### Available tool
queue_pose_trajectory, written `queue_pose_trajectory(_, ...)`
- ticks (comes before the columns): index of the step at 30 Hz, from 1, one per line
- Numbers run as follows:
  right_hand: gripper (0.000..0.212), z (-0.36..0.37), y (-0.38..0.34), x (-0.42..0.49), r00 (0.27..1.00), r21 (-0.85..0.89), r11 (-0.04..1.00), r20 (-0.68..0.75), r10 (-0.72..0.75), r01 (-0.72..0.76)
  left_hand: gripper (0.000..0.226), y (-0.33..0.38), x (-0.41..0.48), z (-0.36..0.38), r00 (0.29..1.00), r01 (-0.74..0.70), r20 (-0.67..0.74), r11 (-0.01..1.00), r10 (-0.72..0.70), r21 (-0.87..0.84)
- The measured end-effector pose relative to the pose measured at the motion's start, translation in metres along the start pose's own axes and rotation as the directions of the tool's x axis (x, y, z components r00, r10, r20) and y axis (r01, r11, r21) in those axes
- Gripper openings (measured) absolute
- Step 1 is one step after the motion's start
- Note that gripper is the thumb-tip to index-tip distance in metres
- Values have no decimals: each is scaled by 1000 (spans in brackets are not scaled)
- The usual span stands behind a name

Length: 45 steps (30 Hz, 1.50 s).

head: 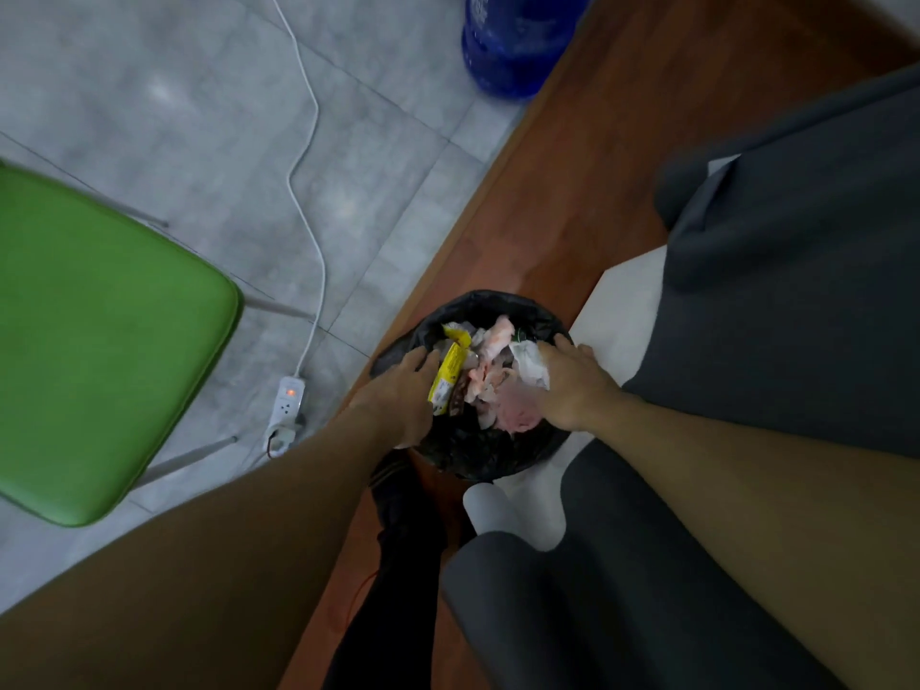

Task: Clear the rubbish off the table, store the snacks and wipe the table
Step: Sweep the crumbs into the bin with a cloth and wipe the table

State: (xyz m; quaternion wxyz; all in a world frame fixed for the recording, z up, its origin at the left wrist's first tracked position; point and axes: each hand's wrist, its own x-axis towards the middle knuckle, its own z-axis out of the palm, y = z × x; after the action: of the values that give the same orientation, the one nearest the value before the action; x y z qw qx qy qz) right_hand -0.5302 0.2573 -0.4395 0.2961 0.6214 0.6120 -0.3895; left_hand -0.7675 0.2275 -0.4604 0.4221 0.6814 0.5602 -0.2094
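Both hands are reaching down into the black-lined bin (478, 440) on the floor. The left hand (398, 390) is lying flat, fingers together, beside a yellow wrapper (448, 376); the right hand (572, 381) is spreading over white and pink tissue (503, 385). The rubbish appears to be heaping near the rim, though blur is hiding detail. Pressing evenly with 2 palms, and keeping the liner from slipping, should be packing it safely.
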Motion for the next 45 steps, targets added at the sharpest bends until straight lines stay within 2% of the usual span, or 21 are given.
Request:
queue_pose_trajectory(6, 71, -55, -25, -80, 996, 34, 999, -80, -37, 40, 58, 35, -65, -81, 990, -11, -137, 983, 37, 185)
queue_pose_trajectory(9, 72, -79, -31, -123, 990, 7, 999, -134, -53, 54, 50, 45, -102, -107, 979, 4, -198, 977, 39, 213)
queue_pose_trajectory(14, 77, -121, -40, -196, 966, -64, 994, -238, -102, 89, 53, 73, -180, -147, 962, 64, -274, 972, 0, 227)
queue_pose_trajectory(25, 80, -179, -38, -335, 888, -68, 983, -424, -181, 167, 59, 146, -311, -220, 896, 137, -443, 962, -18, 238)
queue_pose_trajectory(34, 78, -185, -27, -420, 799, -15, 983, -581, -157, 182, 61, 193, -375, -232, 844, 89, -531, 955, 79, 283)
queue_pose_trajectory(40, 79, -160, -2, -465, 791, 79, 986, -607, -70, 148, 59, 234, -407, -213, 829, 5, -521, 928, 204, 372)
queue_pose_trajectory(45, 79, -125, 37, -502, 739, 140, 986, -673, 26, 93, 60, 261, -413, -185, 829, -82, -467, 894, 307, 441)
